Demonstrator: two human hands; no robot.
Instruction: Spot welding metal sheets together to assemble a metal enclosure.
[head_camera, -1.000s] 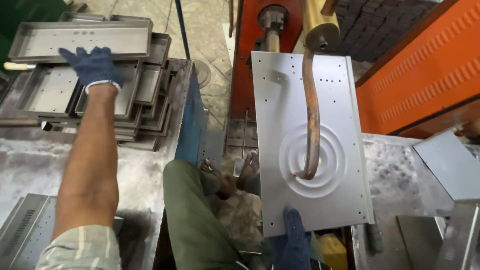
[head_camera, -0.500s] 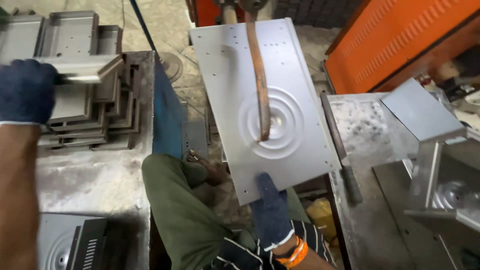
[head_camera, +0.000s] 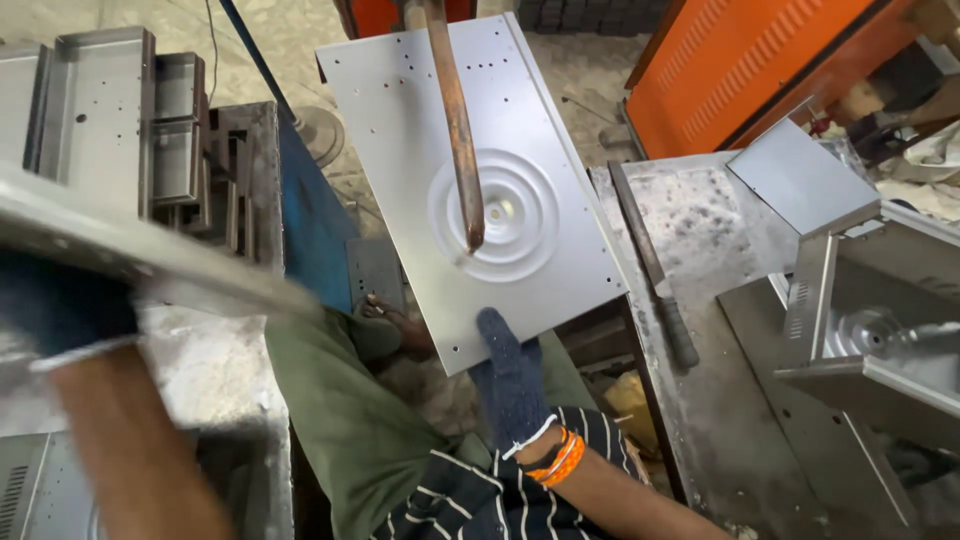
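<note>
My right hand (head_camera: 508, 372), in a dark blue glove, grips the near edge of a grey metal sheet (head_camera: 540, 130) with a round stamped ring pattern in its middle. A copper-coloured rod (head_camera: 455, 110) comes down from above and its tip rests on the ring pattern. My left hand (head_camera: 55, 305), also gloved, holds a long shallow metal tray (head_camera: 170, 255), blurred by motion, at the left side over the left bench.
More grey trays (head_camera: 100, 110) are stacked at the back left. An orange machine housing (head_camera: 760, 60) stands at the upper right. On the right bench (head_camera: 700, 230) lie a dark bar (head_camera: 655, 270) and folded metal parts (head_camera: 860, 290). My green-trousered legs and bare foot (head_camera: 395, 320) are below.
My left hand has lifted a tray off the back-left stack and swung it toward me. The sheet has shifted under the rod, still held by my right hand.
</note>
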